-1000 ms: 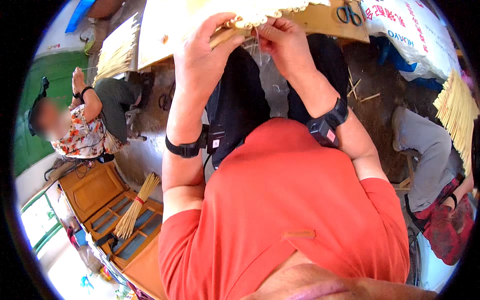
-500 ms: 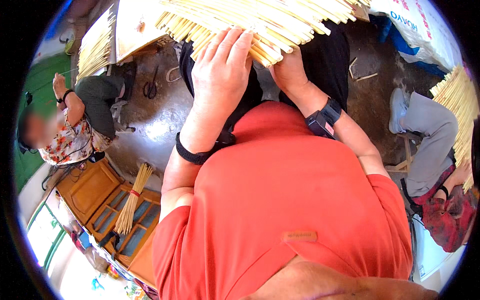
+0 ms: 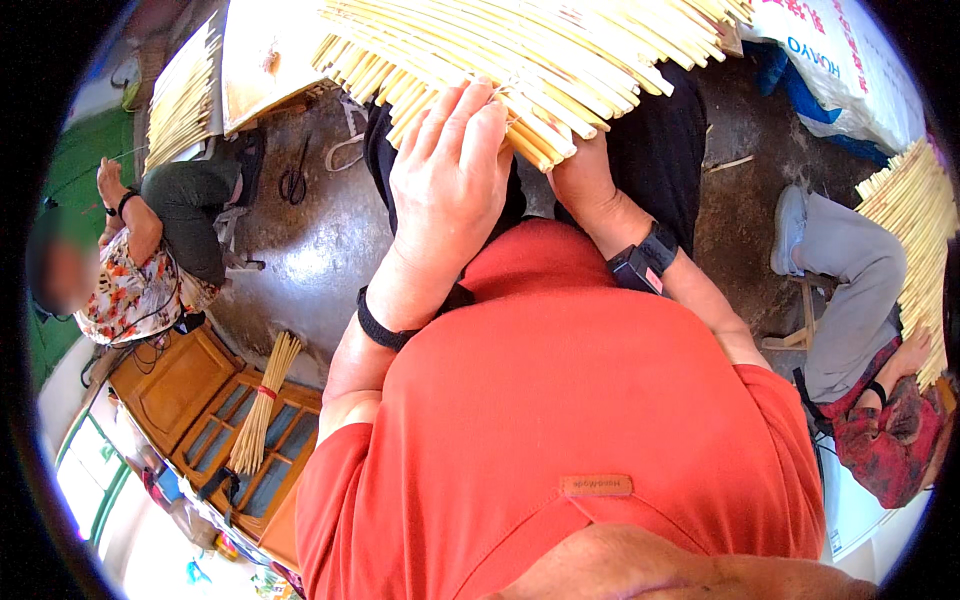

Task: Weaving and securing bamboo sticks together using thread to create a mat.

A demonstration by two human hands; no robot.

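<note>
Dark floor [image 3: 320, 240], scissors [image 3: 293, 183] lying at 10 o'clock; left hand [image 3: 450, 180] pressing flat, grip apart, on bamboo mat [image 3: 520, 50]; right hand [image 3: 585, 185] gripping underneath, grip unclear.

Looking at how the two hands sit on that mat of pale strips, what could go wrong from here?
1. The left hand lies flat on top of the mat of pale strips without gripping it, so the loose ends near its edge could slide out of line.
2. The right hand is partly under the mat, so its grip cannot be judged; the mat might tip off the lap.
3. The strip ends point toward the fingers, so a splinter seems possible.
</note>
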